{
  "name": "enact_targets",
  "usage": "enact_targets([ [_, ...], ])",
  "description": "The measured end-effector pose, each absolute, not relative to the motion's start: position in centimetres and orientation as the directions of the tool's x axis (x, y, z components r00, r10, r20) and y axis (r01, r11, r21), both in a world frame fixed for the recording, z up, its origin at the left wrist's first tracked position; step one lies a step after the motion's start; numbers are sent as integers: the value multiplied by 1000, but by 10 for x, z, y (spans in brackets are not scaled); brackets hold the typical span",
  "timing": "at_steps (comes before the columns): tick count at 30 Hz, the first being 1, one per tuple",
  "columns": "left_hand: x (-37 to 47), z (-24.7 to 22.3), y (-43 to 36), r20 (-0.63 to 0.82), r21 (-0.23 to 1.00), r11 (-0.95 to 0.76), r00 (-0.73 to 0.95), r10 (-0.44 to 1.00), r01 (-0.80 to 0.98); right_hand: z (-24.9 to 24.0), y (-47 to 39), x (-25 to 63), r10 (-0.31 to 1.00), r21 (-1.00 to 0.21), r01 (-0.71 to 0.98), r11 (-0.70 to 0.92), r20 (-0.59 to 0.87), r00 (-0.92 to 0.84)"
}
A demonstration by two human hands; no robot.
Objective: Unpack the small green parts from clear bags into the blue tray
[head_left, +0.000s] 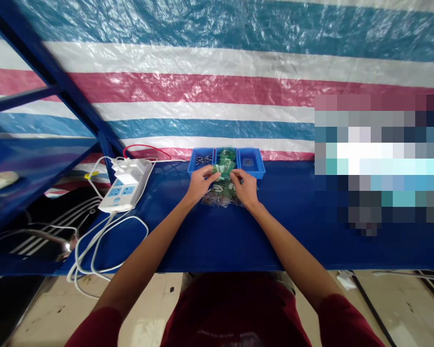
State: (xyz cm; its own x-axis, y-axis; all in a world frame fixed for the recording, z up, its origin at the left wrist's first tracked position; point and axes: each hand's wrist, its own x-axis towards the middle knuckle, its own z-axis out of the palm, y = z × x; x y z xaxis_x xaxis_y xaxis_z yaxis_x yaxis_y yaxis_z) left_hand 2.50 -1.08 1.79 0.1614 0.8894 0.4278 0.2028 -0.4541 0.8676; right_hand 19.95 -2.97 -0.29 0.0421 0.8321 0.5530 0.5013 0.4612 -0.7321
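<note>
A blue table [210, 246] carries three blue bins [256, 174] in a row. In front lies one loose pile [219, 200] of small clear and dark pieces. Two bare hands—left [199, 184] and right [247, 189]—pinch with their fingers one crinkled, see-through green plastic piece [223, 169] before the middle bin, its long axis seemingly left to right—which end leads, I cannot tell.
</note>
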Motion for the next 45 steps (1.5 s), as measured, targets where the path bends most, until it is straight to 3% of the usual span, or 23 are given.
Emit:
enact_targets([
  [4,34,26,21,424,884,-440,124,897,160,2,-31,201,815,-778,441,448,558,157],
  [7,46,32,50,428,826,-452,148,892,337,2,-31,202,810,-777,444,446,561,170],
  [11,62,32,72,380,478,-445,279,882,757,1,-29,205,796,-749,484,452,584,161],
  [13,67,29,76,349,310,-472,363,864,825,2,-27,208,790,-743,498,448,589,168],
  [16,67,27,72,308,205,-533,463,831,821,5,-22,215,802,-744,515,426,574,165],
  [19,56,29,55,423,252,-572,443,790,781,8,-20,221,833,-697,581,420,551,58],
  [21,41,30,35,536,321,-610,392,748,725,8,-23,226,830,-628,610,482,551,-89],
  [23,21,27,12,552,363,-669,429,715,649,3,-29,232,790,-546,604,580,558,-254],
  [26,-8,15,-20,400,393,-691,564,723,607,-10,-40,243,708,-381,611,694,514,-484],
  [29,-23,-2,-38,162,370,-637,628,761,677,-25,-45,250,702,-312,635,707,417,-577],
  [33,-17,-16,-42,4,287,-620,646,763,730,-36,-45,248,726,-286,668,687,316,-611],
  [41,2,-22,-32,61,263,-660,670,740,704,-42,-46,228,802,-276,755,594,265,-534],
  [45,2,-25,-32,48,226,-652,660,750,724,-40,-49,219,853,-282,805,522,169,-494],
])
